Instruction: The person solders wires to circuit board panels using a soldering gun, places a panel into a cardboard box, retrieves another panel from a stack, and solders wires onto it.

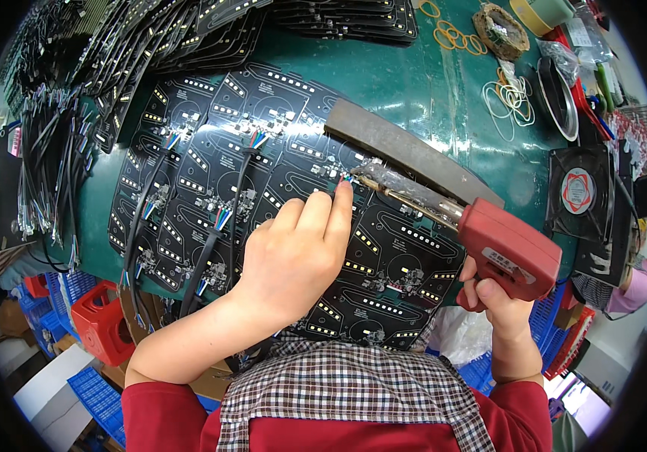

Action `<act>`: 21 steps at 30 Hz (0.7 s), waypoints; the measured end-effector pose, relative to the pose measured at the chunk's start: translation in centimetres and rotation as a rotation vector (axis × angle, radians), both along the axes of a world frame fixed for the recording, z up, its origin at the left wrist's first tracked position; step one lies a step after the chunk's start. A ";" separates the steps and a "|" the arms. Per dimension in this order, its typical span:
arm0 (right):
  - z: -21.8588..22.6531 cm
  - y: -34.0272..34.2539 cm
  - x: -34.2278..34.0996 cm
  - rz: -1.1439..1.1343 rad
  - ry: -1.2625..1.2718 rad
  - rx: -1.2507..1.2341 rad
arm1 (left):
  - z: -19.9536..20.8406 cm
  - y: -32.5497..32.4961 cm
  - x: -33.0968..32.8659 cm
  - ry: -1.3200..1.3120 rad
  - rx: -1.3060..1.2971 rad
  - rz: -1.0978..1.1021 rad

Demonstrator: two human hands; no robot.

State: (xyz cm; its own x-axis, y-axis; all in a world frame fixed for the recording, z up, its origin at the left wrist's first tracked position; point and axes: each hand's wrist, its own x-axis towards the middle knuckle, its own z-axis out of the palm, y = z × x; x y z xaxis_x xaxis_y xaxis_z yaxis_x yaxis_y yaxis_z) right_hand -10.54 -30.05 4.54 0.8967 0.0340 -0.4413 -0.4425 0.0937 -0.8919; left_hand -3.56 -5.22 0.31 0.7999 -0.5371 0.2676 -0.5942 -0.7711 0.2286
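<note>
An electronics workshop: circuit boards [282, 172] lie on the table [444, 87] beneath the left fingers [341, 212], a soldering gun [510, 248] just right of them, bundled cables [52, 162] far left, stacked boards [169, 45] beyond.

Illumination was bright and largely even; reflections indicated light from above. Glare whitened the green tabletop [450, 98] beyond the red soldering gun [510, 248], and a weaker sheen crossed the black circuit boards [221, 113] to the gun's left. A pale patch [588, 403] below and right of the gun was overexposed. Fisheye distortion bent straight edges far from the gun; outermost corners were black.
</note>
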 end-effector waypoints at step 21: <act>0.4 0.6 0.6 -0.035 -0.017 0.050 | -0.1 -0.3 0.1 -0.170 0.176 -0.016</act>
State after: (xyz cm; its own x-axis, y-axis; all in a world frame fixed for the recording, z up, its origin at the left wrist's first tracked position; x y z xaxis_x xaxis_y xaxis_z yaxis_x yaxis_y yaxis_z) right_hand -9.97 -29.41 4.99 0.9051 0.0237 -0.4245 -0.4228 0.1533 -0.8931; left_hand -3.48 -5.47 0.25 0.7422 -0.5997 0.2991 -0.6252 -0.7803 -0.0131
